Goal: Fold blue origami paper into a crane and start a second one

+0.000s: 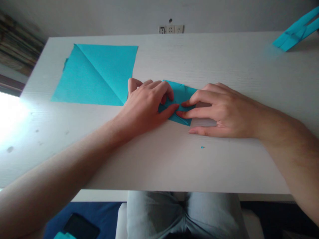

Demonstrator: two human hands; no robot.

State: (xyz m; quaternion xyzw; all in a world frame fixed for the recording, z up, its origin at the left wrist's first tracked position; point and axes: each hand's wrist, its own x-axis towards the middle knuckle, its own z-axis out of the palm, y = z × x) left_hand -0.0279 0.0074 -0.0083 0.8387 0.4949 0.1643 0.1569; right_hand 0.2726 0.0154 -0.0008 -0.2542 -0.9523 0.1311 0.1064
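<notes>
A small piece of turquoise paper, folded into several layers, lies on the white table between my hands. My left hand rests over its left end, fingers curled and thumb pressed on the paper near the middle. From the right, my right hand reaches in with its fingers apart; two fingertips press on the folds while the thumb touches the tabletop below. The paper's left end is partly hidden under my left hand.
A larger turquoise sheet with a diagonal crease lies to the left. A folded turquoise paper shape stands at the far right. A tiny turquoise scrap lies near my right thumb. Wall sockets sit behind the table.
</notes>
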